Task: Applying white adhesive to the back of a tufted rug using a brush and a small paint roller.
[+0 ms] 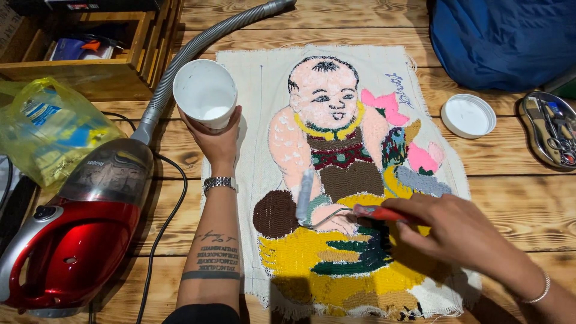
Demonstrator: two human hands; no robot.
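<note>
My left hand (217, 139) holds a white plastic cup (205, 94), tilted with its mouth toward me, at the left edge of an embroidered cloth (252, 90). The cloth lies flat on the wooden table and shows a child figure in pink, yellow, brown and green. My right hand (453, 228) grips a red-handled brush (375, 212) whose bent metal neck ends in a pale, blurred head (305, 195) over the lower middle of the picture. A metal watch (219, 182) is on my left wrist, a bracelet on my right.
A red handheld vacuum (78, 240) with a grey hose (198, 45) lies at the left, its black cord beside my left arm. A yellow plastic bag (48, 129), a wooden crate (96, 66), a white lid (468, 115), a metal tool tray (552, 129) and a blue bag (504, 36) surround the cloth.
</note>
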